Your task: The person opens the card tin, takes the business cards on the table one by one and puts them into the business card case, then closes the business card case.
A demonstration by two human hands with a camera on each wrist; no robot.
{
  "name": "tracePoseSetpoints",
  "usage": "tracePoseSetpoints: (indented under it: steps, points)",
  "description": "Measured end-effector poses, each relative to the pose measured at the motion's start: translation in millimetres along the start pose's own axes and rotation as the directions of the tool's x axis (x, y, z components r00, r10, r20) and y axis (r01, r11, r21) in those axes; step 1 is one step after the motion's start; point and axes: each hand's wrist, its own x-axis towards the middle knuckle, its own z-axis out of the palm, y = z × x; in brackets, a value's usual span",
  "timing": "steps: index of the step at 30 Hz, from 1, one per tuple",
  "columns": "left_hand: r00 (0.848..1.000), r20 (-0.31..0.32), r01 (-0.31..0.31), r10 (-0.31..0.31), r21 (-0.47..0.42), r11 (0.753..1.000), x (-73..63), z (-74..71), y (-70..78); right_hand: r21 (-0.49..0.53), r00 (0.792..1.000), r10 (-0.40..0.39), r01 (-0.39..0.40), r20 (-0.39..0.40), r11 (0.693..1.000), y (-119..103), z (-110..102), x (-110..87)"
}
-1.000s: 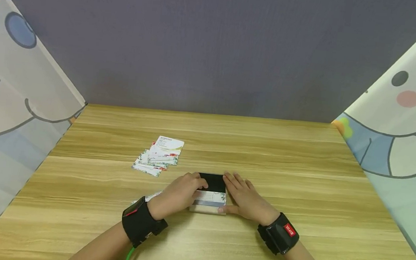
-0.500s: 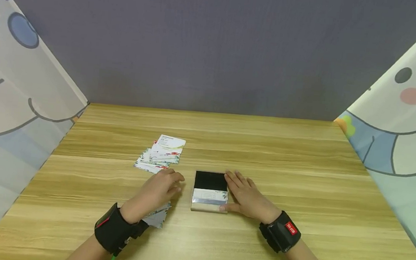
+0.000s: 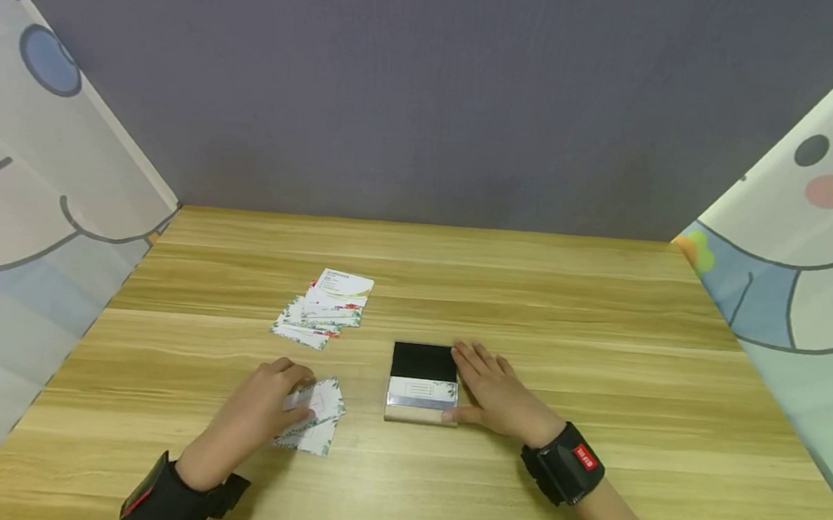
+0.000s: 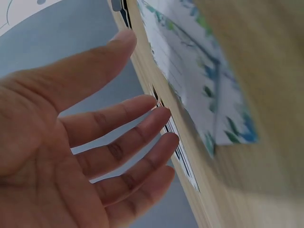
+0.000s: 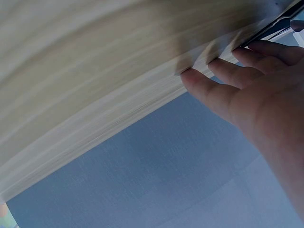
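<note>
A metal business card case (image 3: 424, 362) with a black upper half lies on the table, a floral card (image 3: 422, 389) in its lower part. My right hand (image 3: 500, 404) rests at the case's right side, fingers straight and spread, thumb at its lower right corner. In the right wrist view the fingertips (image 5: 189, 76) touch down on the wood. Over a few loose floral business cards (image 3: 318, 435) on the left hovers my left hand (image 3: 256, 412), its shadow falling on them. The left wrist view shows its fingers (image 4: 142, 133) apart and nothing gripped, beside the cards (image 4: 202, 80).
A fanned pile of business cards (image 3: 338, 288) lies farther back on the left of the wooden table (image 3: 570, 308). A dark grey panel (image 3: 432, 94) stands behind the table, with cartoon-printed sheets (image 3: 803, 239) at both sides.
My left hand has withdrawn from the card case to the left and come over the loose cards, uncovering the case. The right hand has stayed at the case.
</note>
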Motion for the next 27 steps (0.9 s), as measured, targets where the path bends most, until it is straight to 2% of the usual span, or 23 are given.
tracePoseSetpoints:
  steps: [5,12,23,27]
  points:
    - [0.999,0.026,0.044,-0.044,0.013,0.999,-8.1,0.7,-4.8,0.005,1.000,-0.002,0.002,-0.003,1.000,0.1,0.2,-1.0]
    - [0.996,0.034,0.081,-0.081,0.003,0.997,-11.7,4.0,-6.5,0.006,1.000,0.000,0.000,0.005,1.000,-0.6,-0.3,-1.4]
    - [0.998,0.007,0.059,-0.059,-0.020,0.998,-10.7,5.2,-8.5,0.004,1.000,-0.006,0.006,0.003,1.000,-0.7,0.1,-1.4]
    - [0.997,0.014,0.071,-0.070,-0.027,0.997,-10.1,4.9,-8.1,0.008,1.000,-0.009,0.009,0.002,1.000,-1.4,0.1,-1.5]
